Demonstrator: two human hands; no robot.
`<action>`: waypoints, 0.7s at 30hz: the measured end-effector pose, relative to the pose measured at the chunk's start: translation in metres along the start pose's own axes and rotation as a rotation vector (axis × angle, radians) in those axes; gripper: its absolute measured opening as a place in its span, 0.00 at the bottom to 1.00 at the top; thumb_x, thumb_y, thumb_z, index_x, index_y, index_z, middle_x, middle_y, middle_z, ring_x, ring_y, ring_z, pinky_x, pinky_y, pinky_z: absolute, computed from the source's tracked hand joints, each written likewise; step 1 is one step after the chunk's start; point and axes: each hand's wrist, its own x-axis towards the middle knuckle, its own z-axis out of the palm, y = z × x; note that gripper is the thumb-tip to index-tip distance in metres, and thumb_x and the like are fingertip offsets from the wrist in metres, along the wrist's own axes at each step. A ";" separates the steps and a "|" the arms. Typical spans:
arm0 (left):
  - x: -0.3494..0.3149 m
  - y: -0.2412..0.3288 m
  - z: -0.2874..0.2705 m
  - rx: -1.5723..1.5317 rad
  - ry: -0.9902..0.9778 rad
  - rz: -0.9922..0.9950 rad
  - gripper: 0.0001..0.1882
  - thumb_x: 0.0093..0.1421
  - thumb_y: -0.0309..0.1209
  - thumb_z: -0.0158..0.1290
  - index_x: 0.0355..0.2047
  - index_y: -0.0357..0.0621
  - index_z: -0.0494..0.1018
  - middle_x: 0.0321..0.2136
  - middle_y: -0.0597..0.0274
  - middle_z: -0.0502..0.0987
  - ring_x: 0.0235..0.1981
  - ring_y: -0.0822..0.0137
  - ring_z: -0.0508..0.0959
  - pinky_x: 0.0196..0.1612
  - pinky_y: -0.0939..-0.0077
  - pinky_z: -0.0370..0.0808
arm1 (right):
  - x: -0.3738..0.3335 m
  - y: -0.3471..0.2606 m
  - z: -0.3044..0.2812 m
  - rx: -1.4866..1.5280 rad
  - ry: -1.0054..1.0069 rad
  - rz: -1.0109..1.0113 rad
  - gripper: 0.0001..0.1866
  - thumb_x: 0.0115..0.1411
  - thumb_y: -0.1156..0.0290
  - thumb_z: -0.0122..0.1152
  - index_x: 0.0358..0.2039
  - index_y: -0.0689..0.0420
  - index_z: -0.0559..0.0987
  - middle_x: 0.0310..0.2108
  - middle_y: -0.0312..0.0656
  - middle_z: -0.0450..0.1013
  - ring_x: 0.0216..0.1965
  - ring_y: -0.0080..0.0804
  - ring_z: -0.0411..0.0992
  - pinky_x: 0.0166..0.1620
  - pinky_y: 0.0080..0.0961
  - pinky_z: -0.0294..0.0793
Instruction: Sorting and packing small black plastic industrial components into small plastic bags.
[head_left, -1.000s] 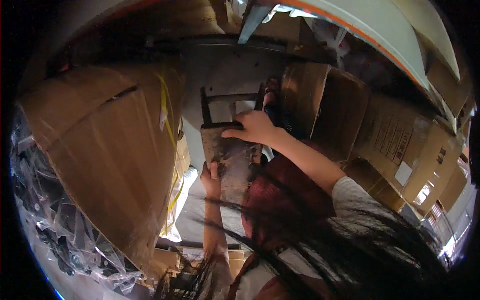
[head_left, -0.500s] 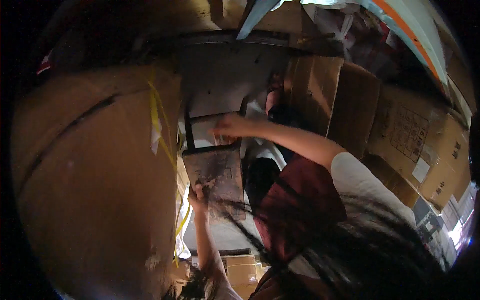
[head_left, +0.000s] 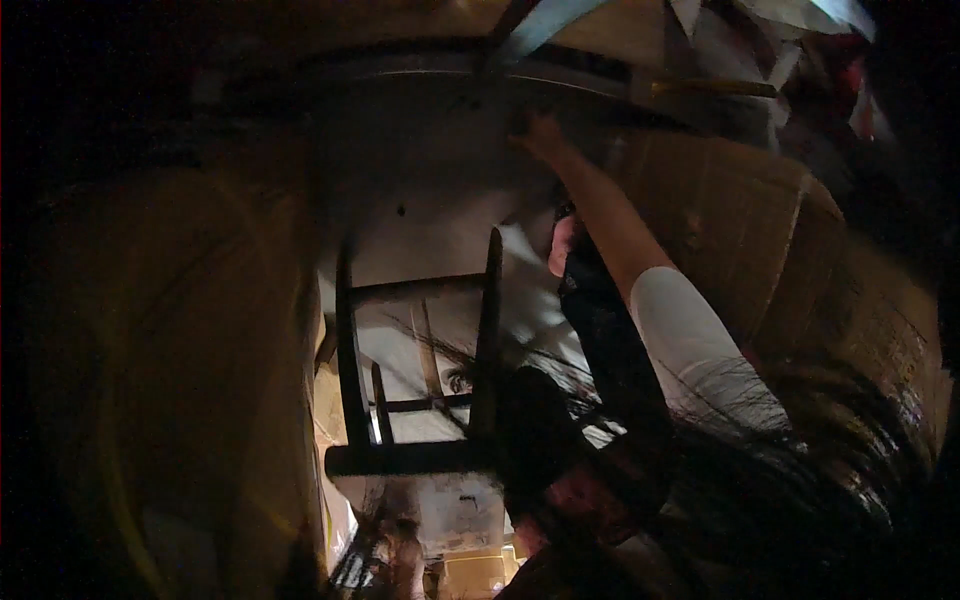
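Note:
A dark wooden stool (head_left: 410, 459) is tipped over, with the edge of its seat facing me and its legs stretching away. Past the seat, on the far side of the legs, my right hand (head_left: 541, 134) reaches out over a grey floor-like surface (head_left: 430, 180). Its fingers are dim and blurred, and I cannot make out anything in them. My left hand (head_left: 404, 548) is low in the picture, just below the seat's edge. Loose dark hair and shadow cover its fingers, so its hold on the stool cannot be made out.
A tall cardboard box (head_left: 190, 380) fills the left side. More cardboard boxes (head_left: 715, 220) stand on the right, and a small carton (head_left: 474, 577) lies at the bottom. A pale slanting strip (head_left: 550, 25) crosses the top. My foot (head_left: 561, 247) is right of the stool.
The stool has turned from showing its worn seat top to showing seat edge and legs. My right hand has moved away and farther forward; my left hand is lower. The view is darker.

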 end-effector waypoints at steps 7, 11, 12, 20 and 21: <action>0.012 -0.004 0.010 0.042 0.001 -0.036 0.30 0.67 0.50 0.51 0.51 0.31 0.72 0.32 0.54 0.80 0.30 0.62 0.74 0.33 0.65 0.72 | 0.015 -0.004 0.036 0.184 0.157 -0.068 0.22 0.57 0.65 0.59 0.52 0.57 0.76 0.43 0.56 0.77 0.45 0.59 0.75 0.54 0.48 0.72; 0.014 -0.006 0.014 0.053 0.019 -0.058 0.30 0.67 0.50 0.50 0.51 0.30 0.72 0.32 0.54 0.80 0.30 0.62 0.74 0.33 0.65 0.72 | 0.040 -0.061 0.018 0.428 0.241 -0.116 0.17 0.58 0.66 0.57 0.46 0.58 0.79 0.45 0.59 0.76 0.45 0.60 0.75 0.50 0.46 0.74; 0.016 -0.005 0.015 0.054 0.010 -0.055 0.30 0.67 0.50 0.50 0.51 0.30 0.72 0.32 0.53 0.80 0.30 0.62 0.74 0.33 0.65 0.72 | 0.052 -0.061 0.020 0.363 0.216 -0.071 0.16 0.58 0.66 0.58 0.46 0.57 0.80 0.43 0.57 0.77 0.43 0.58 0.76 0.48 0.46 0.76; 0.017 -0.004 0.020 0.054 0.032 -0.069 0.30 0.67 0.50 0.50 0.51 0.30 0.72 0.32 0.53 0.80 0.30 0.62 0.74 0.33 0.65 0.73 | 0.073 -0.056 0.053 0.818 0.213 0.030 0.16 0.59 0.65 0.64 0.46 0.58 0.81 0.33 0.46 0.80 0.31 0.38 0.79 0.35 0.39 0.80; 0.016 -0.004 0.020 0.057 0.042 -0.071 0.30 0.67 0.50 0.50 0.51 0.30 0.72 0.32 0.53 0.80 0.30 0.62 0.74 0.33 0.65 0.73 | 0.063 -0.068 0.040 0.883 0.197 0.079 0.16 0.58 0.65 0.64 0.46 0.58 0.81 0.33 0.46 0.80 0.30 0.38 0.79 0.35 0.38 0.80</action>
